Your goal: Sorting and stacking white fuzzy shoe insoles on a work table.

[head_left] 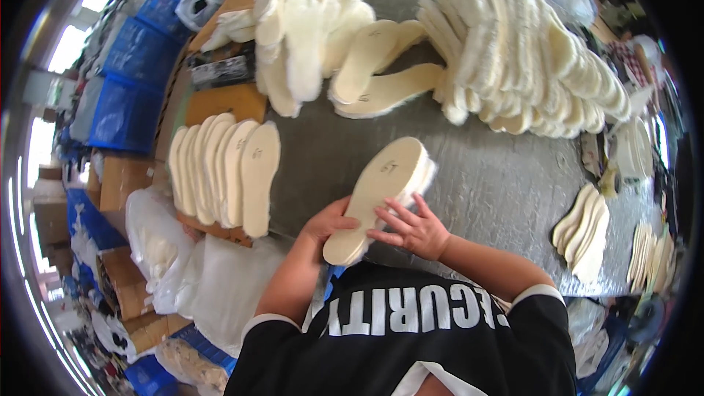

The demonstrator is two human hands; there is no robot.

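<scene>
In front of my body I hold a small stack of cream fleece insoles (380,183), tilted with the toe end up and away to the right. My left hand (328,221) grips its near-left side, the thumb lying on the top insole. Handwritten marks show near the toe, and white fluff sticks out along the right edge. My right hand (414,229) has its fingers spread against the right side of the stack. To the left a row of overlapping insoles (233,169) lies at the table edge. Loose insoles (389,94) rest farther off.
A large pile of fluffy insoles (506,51) covers the far right of the grey table (484,176), another heap (312,37) the far left. Thin insole pieces (583,227) lie at right. Blue bins (128,81), cardboard boxes (125,183) and plastic bags (227,290) crowd the left.
</scene>
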